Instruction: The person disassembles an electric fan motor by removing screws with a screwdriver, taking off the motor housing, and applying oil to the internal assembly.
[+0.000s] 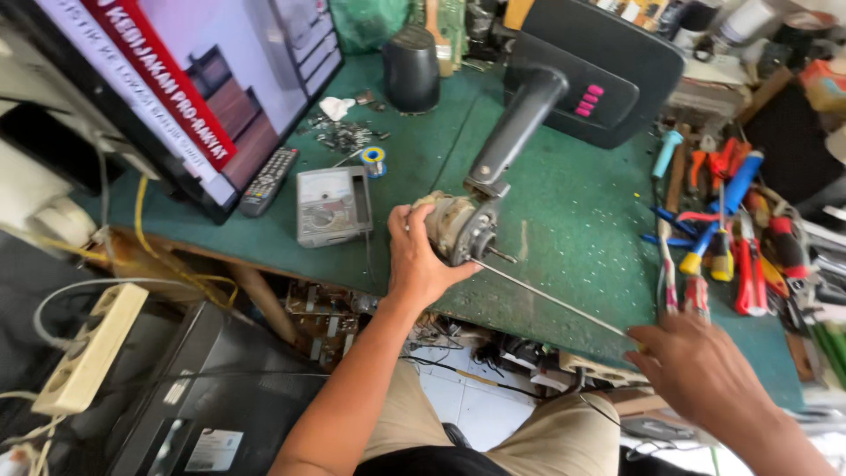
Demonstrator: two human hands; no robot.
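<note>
While our left hand (421,264) is clamping around the bare fan motor (460,227) at the front edge of the green counter (564,203), we are working at its shaft end.

We are steadying the motor, which is lying on its side still joined to the dark stand neck (518,123) and base (608,70), while our right hand (701,366) is hovering spread and empty at the far tip of a thin rod (555,300) running from the motor. We judge the next move is needing a pinch on that rod, or a tool from the screwdrivers (731,238) lying just beyond.
</note>
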